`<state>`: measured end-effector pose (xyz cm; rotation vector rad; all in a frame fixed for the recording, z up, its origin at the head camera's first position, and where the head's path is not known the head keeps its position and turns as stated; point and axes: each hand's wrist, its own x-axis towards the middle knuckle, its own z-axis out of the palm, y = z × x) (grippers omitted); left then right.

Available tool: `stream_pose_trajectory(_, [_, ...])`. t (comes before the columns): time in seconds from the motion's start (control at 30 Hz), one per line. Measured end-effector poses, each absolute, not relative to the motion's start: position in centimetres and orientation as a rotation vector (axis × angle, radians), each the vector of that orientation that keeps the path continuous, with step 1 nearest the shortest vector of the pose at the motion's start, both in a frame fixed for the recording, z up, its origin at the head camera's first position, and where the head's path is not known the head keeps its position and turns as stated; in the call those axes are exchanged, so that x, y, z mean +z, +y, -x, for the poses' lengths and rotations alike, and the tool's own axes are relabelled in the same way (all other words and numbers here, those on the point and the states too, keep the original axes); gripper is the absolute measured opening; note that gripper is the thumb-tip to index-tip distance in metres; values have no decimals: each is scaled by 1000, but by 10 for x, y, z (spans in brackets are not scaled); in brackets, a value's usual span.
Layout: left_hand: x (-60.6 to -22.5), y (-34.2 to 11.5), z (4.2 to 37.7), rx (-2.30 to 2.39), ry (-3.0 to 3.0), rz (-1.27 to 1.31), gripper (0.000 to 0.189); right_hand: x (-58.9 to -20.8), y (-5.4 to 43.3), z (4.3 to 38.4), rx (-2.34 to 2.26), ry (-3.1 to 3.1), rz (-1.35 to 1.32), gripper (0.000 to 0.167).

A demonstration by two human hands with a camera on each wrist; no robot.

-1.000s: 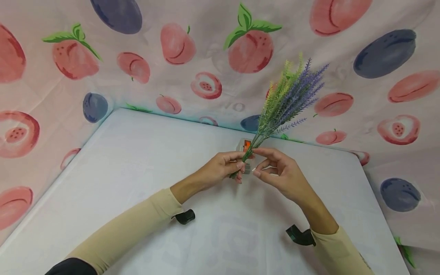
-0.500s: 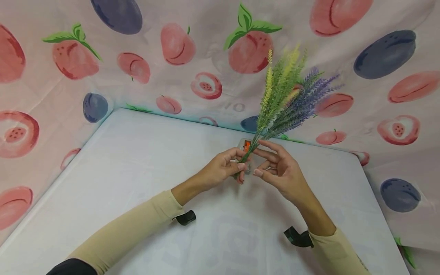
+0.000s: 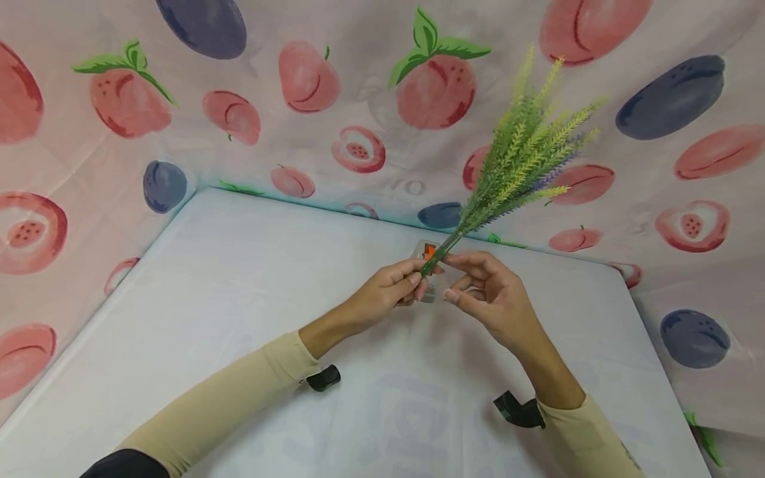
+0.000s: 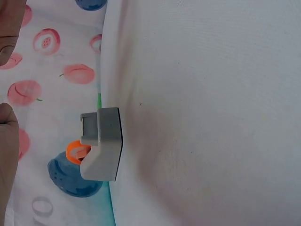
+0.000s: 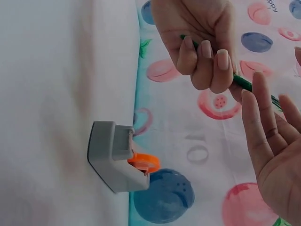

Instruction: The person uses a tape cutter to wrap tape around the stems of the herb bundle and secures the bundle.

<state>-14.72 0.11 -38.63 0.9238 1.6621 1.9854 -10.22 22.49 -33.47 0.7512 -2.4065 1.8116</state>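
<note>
A bunch of artificial lavender-like flowers (image 3: 526, 153), mostly yellow-green with some purple behind, slants up to the right in the head view. Its green stems (image 5: 242, 83) are gripped near the lower end by my left hand (image 3: 382, 292), whose fingers curl round them in the right wrist view. My right hand (image 3: 493, 299) is held just right of the stems with loosely bent fingers, its fingertips close to them; whether they touch is hard to tell. Behind the hands stands a grey tape dispenser (image 4: 106, 146) with an orange core, partly hidden in the head view.
A white-covered table (image 3: 239, 279) lies under both arms. A fruit-print cloth (image 3: 335, 146) hangs behind its far edge and along the sides. Black wrist mounts (image 3: 323, 378) stick out from the beige sleeves.
The bunch has turned about its stems: purple spikes that showed on the right are now mostly behind the yellow-green ones. The left hand keeps its grip; the right fingers have shifted slightly.
</note>
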Motion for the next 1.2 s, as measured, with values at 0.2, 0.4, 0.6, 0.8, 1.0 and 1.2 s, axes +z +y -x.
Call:
stream_pose_trajectory(0.2, [-389,0,149,2012,1636,-1010,32,-329,228,101,1734,-2484,-693,22])
stream_pose_trajectory(0.4, [-390,-1,150,2017,1583,-1006,34,-326,230,102,1722,-2503,-705,9])
stream_pose_trajectory(0.6, [-390,0,150,2031,1548,-1010,34,-326,230,102,1724,-2516,-700,8])
stream_pose_trajectory(0.8, [-391,1,149,2043,1517,-992,30,-324,229,102,1725,-2512,-713,8])
stream_pose_trajectory(1.0, [-391,1,148,2048,1564,-1035,29,-325,228,101,1727,-2520,-704,6])
stream_pose_trajectory(1.2, [-391,1,148,2038,1598,-1038,25,-326,228,101,1721,-2514,-715,7])
